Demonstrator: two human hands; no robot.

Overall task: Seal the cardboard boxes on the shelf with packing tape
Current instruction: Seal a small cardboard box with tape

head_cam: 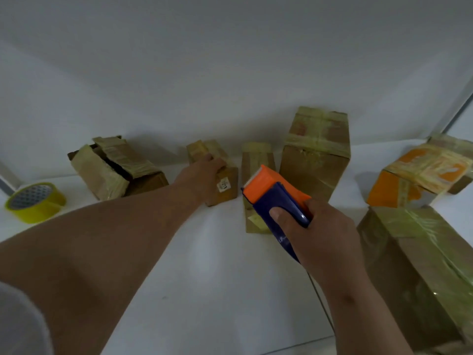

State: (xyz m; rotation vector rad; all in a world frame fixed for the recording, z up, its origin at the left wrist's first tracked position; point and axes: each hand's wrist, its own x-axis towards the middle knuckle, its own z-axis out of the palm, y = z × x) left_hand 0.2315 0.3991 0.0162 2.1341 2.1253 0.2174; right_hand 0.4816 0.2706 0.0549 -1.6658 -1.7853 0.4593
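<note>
Your left hand [204,166] clasps the small cardboard box [217,172] from above; it looks light, stiff. Right hand [314,226] grips the tape dispenser [275,193] just beside.

Open white shelf [210,265] surface at centre, 6 o'clock side. Boxes line the back wall from 10 to 2 o'clock: open-flapped box [115,167], small box [217,172], tall box [316,152]. Long box [419,265] blocks 4 o'clock; tape roll [34,202] sits at 9.
</note>
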